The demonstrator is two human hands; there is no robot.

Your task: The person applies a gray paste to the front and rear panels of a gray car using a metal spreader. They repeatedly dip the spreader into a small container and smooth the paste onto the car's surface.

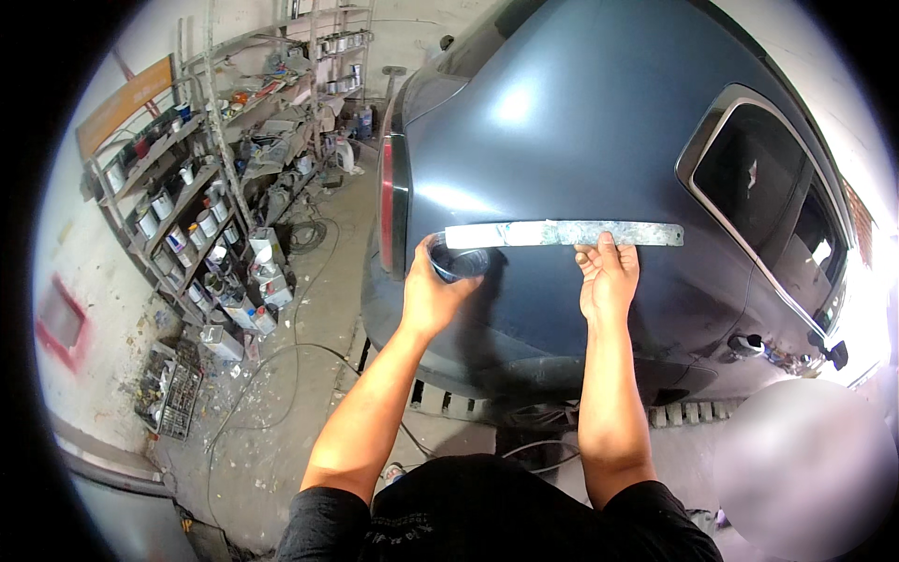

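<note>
My left hand (435, 298) is wrapped around a see-through plastic cup (461, 266) that looks dark inside. A long, flat metal ruler (613, 233), stained and with a small hole at its right end, is pinched between the thumb and fingers of my right hand (611, 272). Its whitish left end lies level across the cup's mouth; whether it touches the rim I cannot tell. What the cup contains is mostly hidden. Both hands are in front of the dark blue-grey rear side of a car (562, 169).
Left of the car, metal shelves (169, 211) hold several paint cans and bottles. A wire crate (178, 403) and a square tin (222, 343) stand on the stained floor. A thin hose (267, 361) loops across the floor beside me. The car's red tail light (387, 201) is near my left hand.
</note>
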